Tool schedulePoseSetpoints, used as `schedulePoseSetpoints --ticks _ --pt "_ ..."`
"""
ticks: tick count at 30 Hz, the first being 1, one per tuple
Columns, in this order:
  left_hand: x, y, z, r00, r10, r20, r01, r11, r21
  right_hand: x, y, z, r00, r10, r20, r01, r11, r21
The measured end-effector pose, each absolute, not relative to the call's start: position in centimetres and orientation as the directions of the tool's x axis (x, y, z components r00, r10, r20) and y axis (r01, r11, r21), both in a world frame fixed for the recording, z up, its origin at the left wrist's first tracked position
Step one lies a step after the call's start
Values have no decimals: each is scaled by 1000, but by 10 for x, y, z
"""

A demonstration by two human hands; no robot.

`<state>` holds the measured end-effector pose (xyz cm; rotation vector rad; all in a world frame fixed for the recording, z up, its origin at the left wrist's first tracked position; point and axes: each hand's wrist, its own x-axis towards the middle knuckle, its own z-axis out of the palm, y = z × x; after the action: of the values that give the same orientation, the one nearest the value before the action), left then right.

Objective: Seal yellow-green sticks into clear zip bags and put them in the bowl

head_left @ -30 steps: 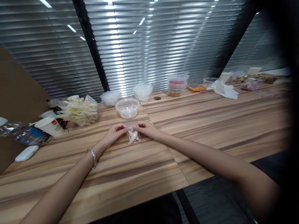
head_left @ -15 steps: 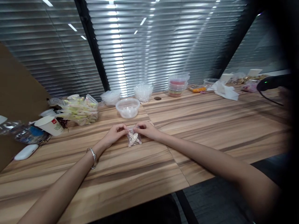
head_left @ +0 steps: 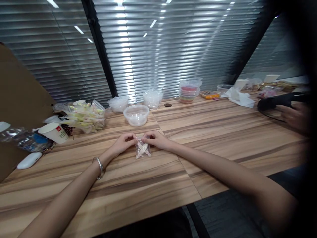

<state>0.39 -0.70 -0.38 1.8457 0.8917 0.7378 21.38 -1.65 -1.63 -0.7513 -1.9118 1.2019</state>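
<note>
On the tabletop (head_left: 148, 185), centre: small clear bag (head_left: 142, 150), just near of a clear round tub (head_left: 136, 115). Left hand (head_left: 123, 142) and right hand (head_left: 155, 138) both pinch its top edge, fingertips almost meeting, bag body resting on the wood. Judgement: the pinch holds best with thumbs square on the edge and contents kept below it. Another person's hand (head_left: 294, 115) is far right, well apart.

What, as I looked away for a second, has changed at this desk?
A co-worker's hand holding a black object has come in from the right edge, above the wooden table. The person's left hand and right hand still pinch the top of the small clear bag. The round clear tub and paper cup have not moved.
</note>
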Motion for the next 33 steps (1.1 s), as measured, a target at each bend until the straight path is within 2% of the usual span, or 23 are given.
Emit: schedulePoseSetpoints --ticks 11,19,33 --pt "7 -12 1 615 781 108 274 -341 899 215 -21 -12 -566 767 303 88 421 -903" --pt "6 -12 2 625 774 104 293 -355 888 214 -21 -13 -560 781 277 181 442 -878" --pt "8 -15 2 654 746 126 347 -444 826 212 -25 -9 -585 761 282 171 456 -873"
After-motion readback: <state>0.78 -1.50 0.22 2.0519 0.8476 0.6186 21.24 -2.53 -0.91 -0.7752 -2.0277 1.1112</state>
